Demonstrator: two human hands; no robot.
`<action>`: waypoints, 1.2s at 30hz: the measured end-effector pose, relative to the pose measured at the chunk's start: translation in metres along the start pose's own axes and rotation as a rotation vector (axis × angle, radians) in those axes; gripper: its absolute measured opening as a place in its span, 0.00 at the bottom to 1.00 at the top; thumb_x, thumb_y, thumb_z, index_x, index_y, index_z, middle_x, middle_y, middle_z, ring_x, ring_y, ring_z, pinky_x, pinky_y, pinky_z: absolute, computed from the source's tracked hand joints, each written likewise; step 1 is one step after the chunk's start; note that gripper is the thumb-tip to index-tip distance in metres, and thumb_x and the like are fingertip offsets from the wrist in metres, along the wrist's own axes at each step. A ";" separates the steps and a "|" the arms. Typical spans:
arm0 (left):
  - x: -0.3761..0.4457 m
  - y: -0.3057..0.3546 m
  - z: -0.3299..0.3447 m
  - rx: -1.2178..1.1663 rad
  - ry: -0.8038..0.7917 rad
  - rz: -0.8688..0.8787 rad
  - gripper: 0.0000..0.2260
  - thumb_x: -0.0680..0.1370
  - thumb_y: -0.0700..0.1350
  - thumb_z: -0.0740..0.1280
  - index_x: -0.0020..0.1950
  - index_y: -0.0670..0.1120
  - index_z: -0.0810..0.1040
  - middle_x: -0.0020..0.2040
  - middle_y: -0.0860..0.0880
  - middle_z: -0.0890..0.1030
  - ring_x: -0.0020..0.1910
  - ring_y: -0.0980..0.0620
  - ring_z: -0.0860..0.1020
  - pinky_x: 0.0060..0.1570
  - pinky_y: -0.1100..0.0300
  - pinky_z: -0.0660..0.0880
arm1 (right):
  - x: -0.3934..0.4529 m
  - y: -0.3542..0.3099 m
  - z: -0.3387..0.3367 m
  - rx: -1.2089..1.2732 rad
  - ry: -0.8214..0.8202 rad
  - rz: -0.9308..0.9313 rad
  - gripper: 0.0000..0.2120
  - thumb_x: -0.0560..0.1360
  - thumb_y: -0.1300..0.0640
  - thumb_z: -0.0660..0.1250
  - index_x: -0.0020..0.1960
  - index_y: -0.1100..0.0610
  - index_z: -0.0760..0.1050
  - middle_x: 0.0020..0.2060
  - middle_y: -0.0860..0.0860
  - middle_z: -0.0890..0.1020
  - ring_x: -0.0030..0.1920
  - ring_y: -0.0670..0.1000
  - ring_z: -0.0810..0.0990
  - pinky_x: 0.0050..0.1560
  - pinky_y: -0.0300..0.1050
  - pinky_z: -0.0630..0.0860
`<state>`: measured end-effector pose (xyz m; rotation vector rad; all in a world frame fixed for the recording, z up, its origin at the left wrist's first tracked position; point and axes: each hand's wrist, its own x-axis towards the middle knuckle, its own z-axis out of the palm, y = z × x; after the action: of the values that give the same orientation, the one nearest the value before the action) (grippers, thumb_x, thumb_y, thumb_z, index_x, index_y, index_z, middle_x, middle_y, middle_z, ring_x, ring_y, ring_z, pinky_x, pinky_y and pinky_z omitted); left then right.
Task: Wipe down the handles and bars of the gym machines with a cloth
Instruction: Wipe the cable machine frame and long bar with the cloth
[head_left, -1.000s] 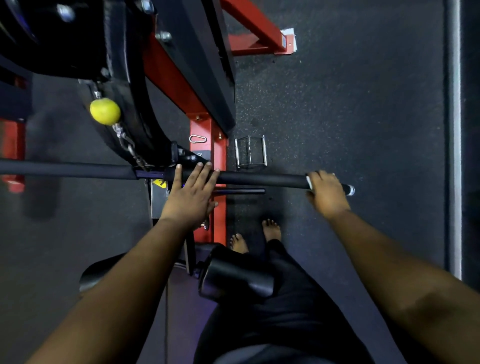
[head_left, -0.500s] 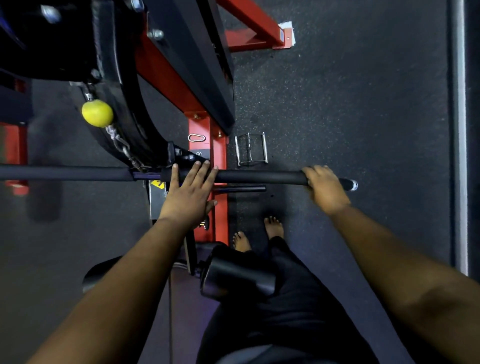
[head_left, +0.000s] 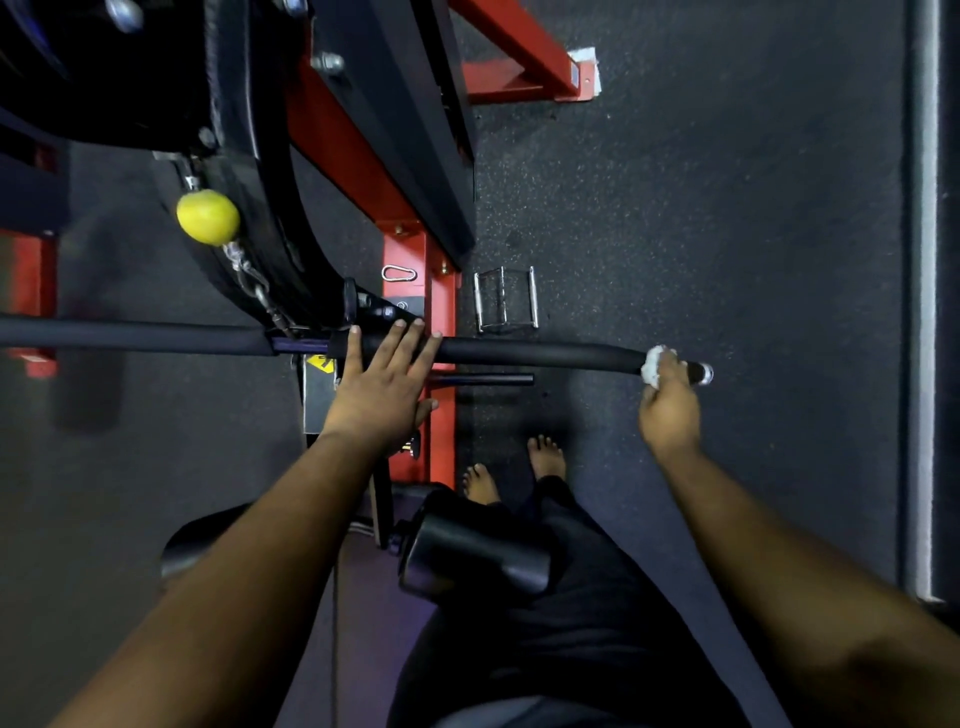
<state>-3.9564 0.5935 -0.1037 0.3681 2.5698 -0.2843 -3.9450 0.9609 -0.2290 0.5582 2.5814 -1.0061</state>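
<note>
Wiping the far right end of the bar (head_left: 540, 354) is, in our judgement, the step in hand. We note the right hand (head_left: 669, 410) curled around a white cloth (head_left: 655, 365), its grip closed on the cloth and pressed against the bar just short of the metal end cap (head_left: 702, 373). The left hand (head_left: 382, 387) lies flat on the bar near the cable attachment, fingers straight, grip open, steadying it. We advise wrapping the cloth fully round the foam, keeping firm pressure, covering the end cap, and holding the bar level to prevent swinging.
</note>
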 end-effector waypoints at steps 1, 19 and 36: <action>0.000 0.000 0.000 0.004 -0.006 0.000 0.37 0.84 0.63 0.53 0.84 0.50 0.38 0.85 0.47 0.43 0.83 0.48 0.41 0.77 0.31 0.41 | -0.006 -0.008 0.010 0.018 0.005 -0.063 0.28 0.77 0.64 0.54 0.76 0.67 0.67 0.73 0.67 0.71 0.74 0.69 0.68 0.76 0.53 0.62; -0.003 -0.002 0.004 -0.005 0.034 0.016 0.38 0.82 0.63 0.56 0.84 0.49 0.42 0.85 0.45 0.47 0.84 0.46 0.45 0.77 0.32 0.45 | 0.016 0.012 0.005 0.897 0.275 0.698 0.08 0.86 0.59 0.54 0.52 0.51 0.70 0.42 0.50 0.79 0.40 0.48 0.79 0.38 0.45 0.77; -0.021 -0.020 0.004 -0.062 0.035 0.041 0.39 0.83 0.60 0.58 0.83 0.48 0.37 0.84 0.47 0.41 0.83 0.48 0.41 0.80 0.40 0.43 | -0.036 -0.175 0.100 1.127 -0.027 0.836 0.12 0.85 0.63 0.52 0.55 0.52 0.72 0.45 0.49 0.80 0.40 0.47 0.80 0.34 0.39 0.71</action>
<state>-3.9435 0.5696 -0.0931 0.4053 2.5953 -0.1847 -3.9796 0.7648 -0.1838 1.6320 1.2233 -1.9317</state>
